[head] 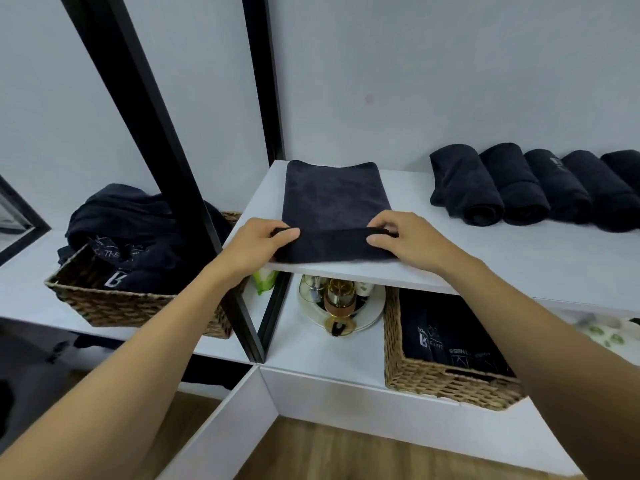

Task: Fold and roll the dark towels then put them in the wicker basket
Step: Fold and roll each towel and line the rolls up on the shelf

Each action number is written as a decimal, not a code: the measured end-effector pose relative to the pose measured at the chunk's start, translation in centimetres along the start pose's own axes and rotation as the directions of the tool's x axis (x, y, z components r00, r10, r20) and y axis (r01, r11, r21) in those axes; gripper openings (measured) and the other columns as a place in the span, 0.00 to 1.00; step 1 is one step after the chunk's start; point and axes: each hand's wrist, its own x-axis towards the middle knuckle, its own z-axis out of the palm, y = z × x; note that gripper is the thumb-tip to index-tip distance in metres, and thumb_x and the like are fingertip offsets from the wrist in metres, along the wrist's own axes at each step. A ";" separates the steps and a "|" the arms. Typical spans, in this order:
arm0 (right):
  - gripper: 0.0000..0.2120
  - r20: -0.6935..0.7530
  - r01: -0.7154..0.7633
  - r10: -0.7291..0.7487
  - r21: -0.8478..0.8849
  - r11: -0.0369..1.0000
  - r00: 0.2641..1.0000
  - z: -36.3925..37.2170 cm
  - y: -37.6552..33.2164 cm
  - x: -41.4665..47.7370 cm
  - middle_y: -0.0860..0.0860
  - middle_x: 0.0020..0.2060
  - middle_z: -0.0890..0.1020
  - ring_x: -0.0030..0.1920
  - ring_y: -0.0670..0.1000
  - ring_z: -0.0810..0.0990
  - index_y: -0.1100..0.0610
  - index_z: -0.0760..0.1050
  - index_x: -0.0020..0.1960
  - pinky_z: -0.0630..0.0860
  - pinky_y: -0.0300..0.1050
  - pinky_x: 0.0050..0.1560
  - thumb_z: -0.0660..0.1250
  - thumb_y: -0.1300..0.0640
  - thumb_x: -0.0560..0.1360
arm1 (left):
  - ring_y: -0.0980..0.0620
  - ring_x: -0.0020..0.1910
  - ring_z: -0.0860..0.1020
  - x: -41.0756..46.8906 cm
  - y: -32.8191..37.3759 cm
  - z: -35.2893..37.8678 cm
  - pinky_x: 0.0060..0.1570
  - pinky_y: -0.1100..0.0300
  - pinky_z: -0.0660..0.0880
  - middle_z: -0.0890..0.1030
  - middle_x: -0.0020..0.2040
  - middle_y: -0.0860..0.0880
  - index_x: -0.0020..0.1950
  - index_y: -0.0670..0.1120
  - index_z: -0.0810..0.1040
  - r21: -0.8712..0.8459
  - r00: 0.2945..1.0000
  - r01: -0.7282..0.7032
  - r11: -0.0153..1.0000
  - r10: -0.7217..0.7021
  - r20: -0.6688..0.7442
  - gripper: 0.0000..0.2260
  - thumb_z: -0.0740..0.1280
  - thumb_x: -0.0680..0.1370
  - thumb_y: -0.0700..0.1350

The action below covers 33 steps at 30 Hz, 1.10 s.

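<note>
A dark towel (pixel 334 199), folded into a long strip, lies flat on the white upper shelf (pixel 519 258). Its near end is turned over into a short roll at the shelf's front edge. My left hand (pixel 263 242) pinches the left end of that roll. My right hand (pixel 401 239) pinches the right end. Several rolled dark towels (pixel 519 188) lie in a row at the shelf's right. A wicker basket (pixel 446 379) holding dark towels stands on the lower shelf, below my right arm.
A second wicker basket (pixel 138 306) heaped with unfolded dark towels sits on the white surface at left. A black post (pixel 162 133) crosses in front of it. A round tray with bottles (pixel 341 306) stands under the upper shelf.
</note>
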 end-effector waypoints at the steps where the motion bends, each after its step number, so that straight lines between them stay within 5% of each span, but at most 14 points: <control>1: 0.08 0.006 -0.025 0.025 -0.023 0.999 1.000 0.1 0.1 0.3 0.47 0.50 0.79 0.51 0.49 0.77 0.49 0.76 0.56 0.71 0.40 0.49 0.68 0.53 0.77 | 0.56 0.42 0.80 0.3 0.0 0.1 0.46 0.61 0.76 0.84 0.42 0.54 0.45 0.47 0.84 -0.046 0.999 0.041 0.998 -0.041 -0.013 0.08 0.67 0.80 0.47; 4: 0.14 -0.090 0.032 -0.056 -0.244 0.969 0.994 1.0 0.5 0.6 0.48 0.53 0.76 0.53 0.50 0.76 0.49 0.75 0.62 0.71 0.43 0.54 0.69 0.56 0.77 | 0.55 0.47 0.81 1.1 0.2 0.6 0.45 0.61 0.76 0.84 0.46 0.53 0.47 0.47 0.85 -0.012 0.993 0.096 0.995 -0.097 -0.066 0.04 0.70 0.78 0.45; 7: 0.11 -0.204 0.315 -0.464 -0.502 0.805 0.862 1.9 0.4 -0.3 0.49 0.53 0.79 0.50 0.53 0.76 0.51 0.80 0.57 0.73 0.51 0.51 0.65 0.61 0.76 | 0.54 0.49 0.80 1.9 0.1 1.2 0.47 0.61 0.74 0.83 0.47 0.53 0.46 0.49 0.84 0.088 0.982 0.128 0.988 -0.114 -0.151 0.02 0.72 0.76 0.46; 9: 0.10 -0.116 0.426 -0.574 -0.555 0.714 0.810 2.4 0.5 -1.0 0.48 0.49 0.81 0.47 0.52 0.77 0.51 0.82 0.54 0.70 0.48 0.47 0.63 0.52 0.77 | 0.54 0.47 0.79 2.1 0.1 1.5 0.44 0.62 0.72 0.82 0.45 0.54 0.46 0.49 0.83 0.136 0.975 0.140 0.981 -0.113 -0.191 0.02 0.73 0.75 0.47; 14: 0.20 0.064 0.415 -0.473 -0.592 0.691 0.879 2.5 0.9 -0.9 0.47 0.56 0.81 0.53 0.52 0.78 0.51 0.78 0.63 0.71 0.49 0.53 0.67 0.42 0.76 | 0.55 0.41 0.77 2.0 0.5 1.6 0.35 0.63 0.68 0.78 0.40 0.53 0.47 0.49 0.78 0.219 0.967 0.124 0.968 -0.068 -0.246 0.07 0.74 0.75 0.47; 19: 0.17 0.060 0.390 -0.426 -0.534 0.751 0.903 2.2 0.4 0.0 0.48 0.60 0.77 0.54 0.52 0.75 0.50 0.73 0.67 0.74 0.48 0.53 0.65 0.50 0.79 | 0.55 0.45 0.75 1.6 0.2 1.1 0.52 0.55 0.74 0.78 0.50 0.52 0.46 0.50 0.79 0.495 0.969 -0.123 0.860 0.213 -0.129 0.02 0.70 0.77 0.47; 22: 0.13 0.089 0.367 -0.374 -0.499 0.785 0.923 2.1 -0.1 0.4 0.45 0.60 0.74 0.56 0.48 0.71 0.50 0.72 0.65 0.75 0.46 0.51 0.61 0.54 0.81 | 0.56 0.51 0.75 1.3 0.0 0.4 0.57 0.58 0.74 0.74 0.59 0.53 0.56 0.50 0.83 0.590 0.965 -0.248 0.768 0.253 0.076 0.14 0.64 0.79 0.56; 27: 0.09 0.156 0.221 -0.181 -0.301 0.928 0.971 0.8 -0.9 2.0 0.45 0.49 0.75 0.49 0.47 0.74 0.47 0.72 0.59 0.71 0.43 0.53 0.63 0.54 0.80 | 0.51 0.57 0.70 1.4 -0.3 -0.7 0.58 0.58 0.69 0.73 0.59 0.52 0.65 0.49 0.79 0.828 0.889 -0.426 0.364 0.337 0.309 0.25 0.67 0.75 0.63; 29: 0.07 0.205 0.169 -0.132 -0.175 0.970 0.970 0.2 -0.9 2.8 0.41 0.49 0.78 0.51 0.44 0.76 0.46 0.73 0.54 0.71 0.41 0.54 0.64 0.57 0.79 | 0.52 0.56 0.70 1.7 0.0 -0.7 0.58 0.57 0.69 0.76 0.56 0.52 0.66 0.50 0.78 0.800 0.893 -0.436 0.413 0.309 0.327 0.21 0.67 0.77 0.58; 33: 0.06 0.247 0.030 -0.034 0.020 0.999 0.968 -1.0 -1.1 3.5 0.42 0.43 0.79 0.44 0.43 0.77 0.48 0.74 0.53 0.72 0.37 0.46 0.62 0.59 0.81 | 0.53 0.54 0.74 2.2 1.0 -0.9 0.58 0.58 0.71 0.79 0.57 0.52 0.66 0.52 0.74 0.600 0.945 -0.317 0.734 0.194 0.262 0.13 0.64 0.81 0.48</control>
